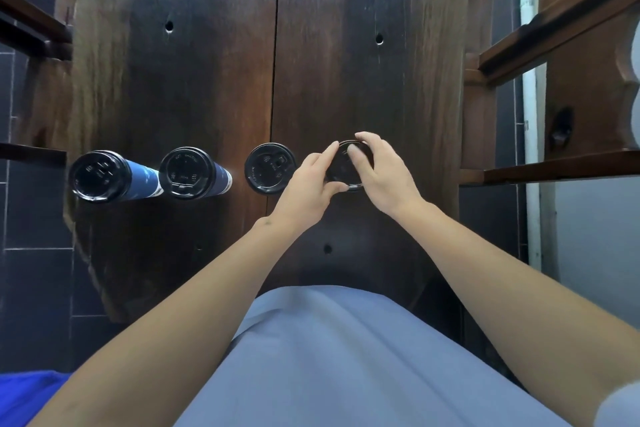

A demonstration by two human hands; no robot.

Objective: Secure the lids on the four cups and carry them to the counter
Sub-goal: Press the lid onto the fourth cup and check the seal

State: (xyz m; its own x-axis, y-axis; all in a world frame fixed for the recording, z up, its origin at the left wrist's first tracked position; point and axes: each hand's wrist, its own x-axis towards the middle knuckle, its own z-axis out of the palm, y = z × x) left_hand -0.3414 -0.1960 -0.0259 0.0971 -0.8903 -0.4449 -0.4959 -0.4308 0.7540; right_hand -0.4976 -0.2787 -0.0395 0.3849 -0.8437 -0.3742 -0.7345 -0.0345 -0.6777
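Four cups with black lids stand in a row across a dark wooden table [207, 80]. The leftmost cup [98, 174] and the second cup [187, 173] show dark blue sides. Of the third cup [268, 168] only the lid shows, seen from straight above. Both hands are on the rightmost cup's lid [344, 166]. My left hand [310, 180] pinches its left rim with thumb and forefinger. My right hand [379, 166] lies over its right side with fingertips pressing on top. The cup body below is hidden.
Wooden chairs stand on both sides: one at the right [561, 80] and one at the left [31, 31]. Dark floor tiles [34, 288] show at the left. A white door frame [531, 149] is at the right. My blue-grey clothing [346, 357] fills the bottom.
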